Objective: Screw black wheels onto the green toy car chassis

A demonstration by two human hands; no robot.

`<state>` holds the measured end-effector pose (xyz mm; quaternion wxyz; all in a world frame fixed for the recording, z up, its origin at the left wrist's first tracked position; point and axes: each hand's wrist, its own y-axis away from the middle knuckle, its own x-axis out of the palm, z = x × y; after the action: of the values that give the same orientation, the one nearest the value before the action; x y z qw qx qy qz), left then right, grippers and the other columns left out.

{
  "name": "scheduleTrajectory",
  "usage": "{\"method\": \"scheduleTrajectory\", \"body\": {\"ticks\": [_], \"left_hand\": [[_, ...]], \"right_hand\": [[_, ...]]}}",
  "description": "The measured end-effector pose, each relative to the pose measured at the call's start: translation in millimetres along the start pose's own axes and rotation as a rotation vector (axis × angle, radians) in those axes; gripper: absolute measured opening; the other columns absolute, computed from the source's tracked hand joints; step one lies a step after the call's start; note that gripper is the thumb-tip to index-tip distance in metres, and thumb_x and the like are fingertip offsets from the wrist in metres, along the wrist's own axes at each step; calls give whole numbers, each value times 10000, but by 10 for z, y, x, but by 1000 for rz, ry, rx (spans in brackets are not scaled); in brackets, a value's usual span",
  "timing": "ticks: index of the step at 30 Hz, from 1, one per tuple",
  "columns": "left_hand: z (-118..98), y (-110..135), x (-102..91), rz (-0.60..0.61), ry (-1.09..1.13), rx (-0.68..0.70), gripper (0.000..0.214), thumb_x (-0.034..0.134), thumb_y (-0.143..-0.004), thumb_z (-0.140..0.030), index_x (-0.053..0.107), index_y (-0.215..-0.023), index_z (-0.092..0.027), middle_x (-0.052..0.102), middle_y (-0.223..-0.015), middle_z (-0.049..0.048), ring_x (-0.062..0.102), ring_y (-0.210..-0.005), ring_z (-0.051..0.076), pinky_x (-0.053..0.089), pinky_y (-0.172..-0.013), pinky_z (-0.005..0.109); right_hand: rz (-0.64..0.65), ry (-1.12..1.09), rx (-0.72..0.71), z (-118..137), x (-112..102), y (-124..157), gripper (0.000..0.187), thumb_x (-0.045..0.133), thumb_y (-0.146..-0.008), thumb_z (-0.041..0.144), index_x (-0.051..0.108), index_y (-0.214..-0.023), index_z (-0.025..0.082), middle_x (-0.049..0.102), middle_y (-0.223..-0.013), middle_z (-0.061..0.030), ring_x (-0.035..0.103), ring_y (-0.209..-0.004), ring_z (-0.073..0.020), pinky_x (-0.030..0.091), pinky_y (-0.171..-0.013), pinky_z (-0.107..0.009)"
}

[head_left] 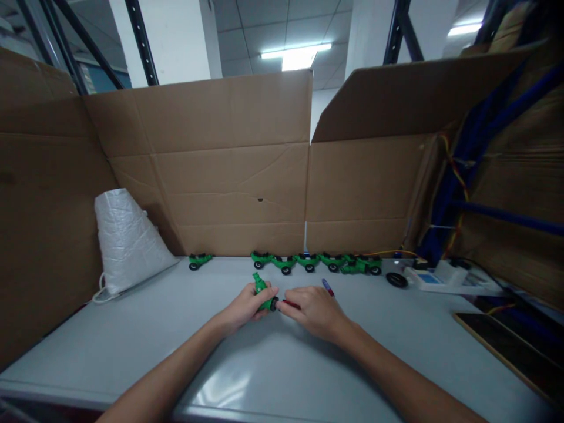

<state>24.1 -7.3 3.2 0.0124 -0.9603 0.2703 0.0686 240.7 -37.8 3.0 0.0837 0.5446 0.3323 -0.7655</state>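
Observation:
My left hand [249, 305] is closed around a green toy vehicle [259, 284], tilted with one end sticking up past the fingers. A black wheel on it faces my right hand [314, 310]. That hand pinches a slim red tool [291, 304], its near end close to the wheel. Fingers cover most of the tool, so its kind is unclear, and I cannot tell whether it touches the toy. Just beyond my right knuckles is a thin blue-and-red pen-like piece [328, 287], partly hidden by the hand.
Several green toy vehicles [310, 262] line the table's back edge, with one [200, 261] apart at left. A white padded bag [127, 241] stands left. At right are a black ring [396, 280], a power strip [453, 278] and a blue rack post [453, 182]. Cardboard walls [229, 176] enclose the table [145, 346].

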Motion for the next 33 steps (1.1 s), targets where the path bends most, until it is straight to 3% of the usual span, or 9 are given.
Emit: {"method": "scheduleTrajectory", "body": {"ticks": [4, 12, 16, 21, 24, 29, 33], "left_hand": [[13, 6, -4, 1, 68, -24, 548, 608, -902, -719, 525, -757, -197, 390, -503, -82, 273, -430, 75, 172, -439, 238], [50, -73, -18, -141, -242, 138, 608, 551, -939, -726, 526, -667, -183, 456, -505, -44, 364, -479, 96, 273, -510, 248], [51, -82, -31, -221, -288, 161, 626, 562, -925, -736, 510, -627, -189, 462, -503, -38, 407, -495, 108, 317, -538, 253], [82, -107, -37, -235, -83, 49, 635, 536, -902, -791, 516, -685, -195, 446, -498, -47, 350, -457, 102, 240, -488, 256], [110, -128, -30, -203, 61, 49, 643, 554, -892, -798, 527, -708, -183, 489, -578, -27, 409, -520, 106, 293, -521, 247], [116, -136, -39, -266, 227, 63, 596, 746, -810, -723, 654, -914, -143, 646, -840, 40, 571, -750, 143, 432, -658, 241], [63, -110, -38, -248, 318, 60, 583, 836, -757, -663, 693, -977, -142, 681, -981, 74, 614, -906, 182, 495, -746, 265]], "right_hand": [[-22, 48, 101, 87, -19, -2, 424, 508, -1058, 455, 724, -773, 227, 768, -748, -34, 663, -664, -170, 248, -603, -290], [29, 166, 219, 51, -51, -35, 416, 515, -1034, 498, 794, -844, 253, 801, -806, -66, 707, -699, -201, 326, -596, -276], [43, 175, 221, -30, -113, -31, 423, 501, -1055, 487, 780, -847, 247, 789, -801, -58, 689, -695, -193, 323, -609, -275], [16, 136, 71, -94, -120, -9, 352, 502, -1079, 373, 715, -852, 210, 760, -864, -49, 678, -779, -185, 334, -655, -285], [-22, 118, 20, -65, -107, -2, 340, 428, -1116, 333, 688, -937, 205, 735, -921, -56, 670, -868, -195, 377, -716, -290], [-57, 139, 91, -29, -99, -7, 310, 378, -1138, 319, 670, -1092, 224, 711, -1031, -68, 674, -897, -203, 396, -692, -290], [-85, 156, 117, -34, -77, -10, 294, 391, -1131, 308, 676, -1163, 246, 701, -1066, -75, 674, -903, -205, 405, -684, -289]]}}
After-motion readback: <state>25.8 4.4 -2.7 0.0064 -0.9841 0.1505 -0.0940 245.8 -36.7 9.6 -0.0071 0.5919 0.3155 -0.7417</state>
